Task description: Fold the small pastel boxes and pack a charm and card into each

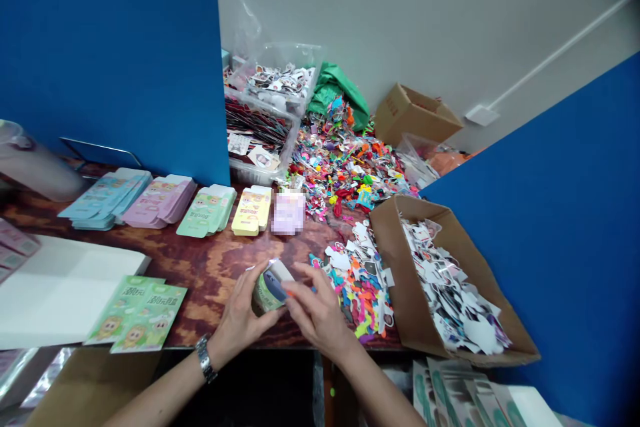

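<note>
No wording could be read for certain. Two green packets (149, 317) on the table (215, 263) bore a line of large, dark Chinese characters near the top. The green pack (265, 298) in the left fingers (271, 320) showed a similar line, partly covered and blurred. Lettering on the blue boxes (103, 200), pink boxes (156, 202), green boxes (203, 211) and yellow boxes (249, 212) was too small to make out. The lilac box (289, 213) was pixelated. Red marks on the rear carton (393, 110) were illegible.

Blue partitions (110, 60) and a pale wall (400, 27) border a mottled table (210, 260).
Far left, a greyish container (37, 163) stands near a thin metal bar (100, 149); at the back, a green bag (343, 87) lies near an open carton (400, 113).
</note>
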Demonstrator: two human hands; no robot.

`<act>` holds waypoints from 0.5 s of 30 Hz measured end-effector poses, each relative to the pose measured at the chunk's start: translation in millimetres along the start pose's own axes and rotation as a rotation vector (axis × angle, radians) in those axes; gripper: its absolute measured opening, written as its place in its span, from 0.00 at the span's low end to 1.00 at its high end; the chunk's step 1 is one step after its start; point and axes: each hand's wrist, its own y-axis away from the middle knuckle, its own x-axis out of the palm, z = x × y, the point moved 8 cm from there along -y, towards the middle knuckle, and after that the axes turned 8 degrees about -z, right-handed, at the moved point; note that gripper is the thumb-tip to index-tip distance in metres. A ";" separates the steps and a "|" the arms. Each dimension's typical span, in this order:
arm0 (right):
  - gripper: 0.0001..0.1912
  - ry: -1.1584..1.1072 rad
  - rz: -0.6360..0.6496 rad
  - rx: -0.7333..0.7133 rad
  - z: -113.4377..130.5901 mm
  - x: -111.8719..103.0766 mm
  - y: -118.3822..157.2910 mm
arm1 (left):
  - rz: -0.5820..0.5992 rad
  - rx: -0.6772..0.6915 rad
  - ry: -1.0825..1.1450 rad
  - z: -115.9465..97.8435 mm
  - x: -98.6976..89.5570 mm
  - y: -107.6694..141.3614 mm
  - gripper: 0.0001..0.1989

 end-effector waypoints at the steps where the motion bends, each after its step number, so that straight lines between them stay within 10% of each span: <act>1: 0.16 -0.004 0.042 -0.020 2.0 4.2 0.0 | 0.002 0.005 0.019 1.2 -0.3 0.3 0.37; 15: 0.10 -0.001 0.179 0.039 -13.4 13.3 -1.3 | 0.046 0.039 -0.069 1.0 -9.9 -1.8 0.37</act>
